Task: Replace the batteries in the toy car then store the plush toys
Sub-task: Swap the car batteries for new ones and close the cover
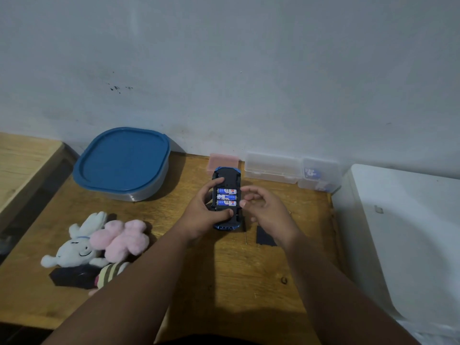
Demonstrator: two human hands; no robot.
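Note:
The blue toy car (227,175) lies upside down over the wooden table, its battery bay uncovered with three blue-and-white batteries (226,197) in it. My left hand (202,215) grips the car from the left, thumb across its near end. My right hand (263,210) hovers just right of the car, fingers loosely curled and holding nothing. A black battery cover (265,237) and a thin screwdriver (245,232) lie on the table under my right hand. A white bunny plush (74,247), a pink plush (123,239) and a striped plush (109,272) lie at the left.
A large container with a blue lid (123,163) stands at the back left. Against the wall are a pink box (222,160), a clear plastic box (272,168) and a smaller clear box (319,174) with batteries inside. A white appliance (403,232) borders the wooden table (224,282) on the right.

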